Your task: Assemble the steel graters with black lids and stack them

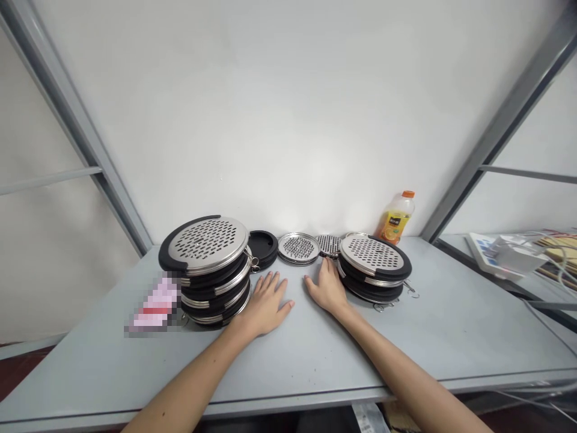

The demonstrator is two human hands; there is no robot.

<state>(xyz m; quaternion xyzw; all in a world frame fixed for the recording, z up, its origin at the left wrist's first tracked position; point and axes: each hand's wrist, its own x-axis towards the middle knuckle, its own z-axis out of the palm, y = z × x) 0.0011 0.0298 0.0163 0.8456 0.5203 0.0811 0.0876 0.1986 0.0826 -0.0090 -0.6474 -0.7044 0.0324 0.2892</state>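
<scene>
My left hand [265, 304] lies flat on the grey table with its fingers spread, beside a tall stack of round metal graters with black rims [205, 243]. My right hand [328, 285] rests on the table too, palm down and thumb apart from the fingers, close to a shorter stack of the same graters [374, 255]. Neither hand holds anything. Between and behind the hands are a loose round grater plate [298, 248], a slotted metal plate [330, 243] and black round pieces [262, 248]. Small wire rings hang off both stacks.
An orange-capped juice bottle [396, 218] stands at the back right against the wall. A pixelated pink item [155, 307] lies left of the tall stack. Metal frame posts [500, 120] flank the table [288, 367]. A white power strip [491, 257] with cables sits beyond the right post.
</scene>
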